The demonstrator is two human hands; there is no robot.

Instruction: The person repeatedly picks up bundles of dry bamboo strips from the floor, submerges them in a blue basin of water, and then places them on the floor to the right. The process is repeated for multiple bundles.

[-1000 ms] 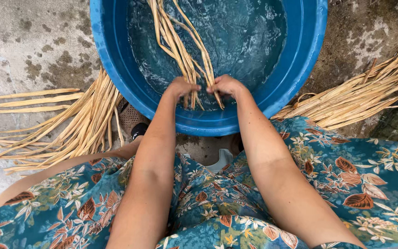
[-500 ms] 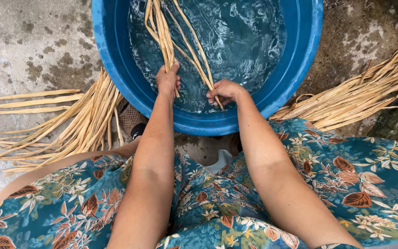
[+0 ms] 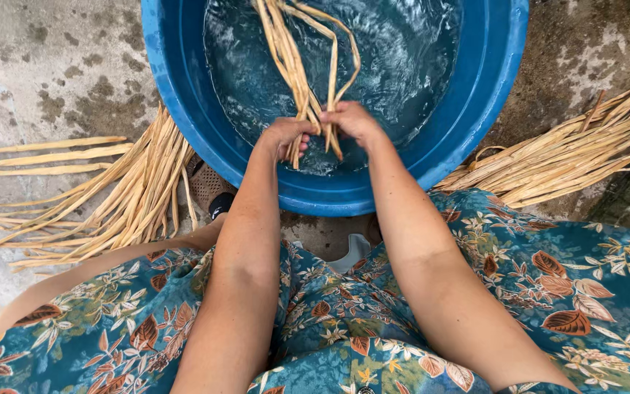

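A blue plastic basin holds rippling water. A bunch of long tan plant strips hangs into the water from the near side. My left hand grips the lower ends of the bunch. My right hand holds the same bunch right beside it, with one strip looped over above. Both hands are over the basin's near part, close together and touching the strips.
A pile of dry tan strips fans out on the concrete floor at left. Another pile lies at right. A dark sandal sits under the basin's near edge. My lap wears blue floral cloth.
My left hand, which reached further into the basin half a second ago, has come back beside the right. The strips are now gathered into one bunch between both hands.
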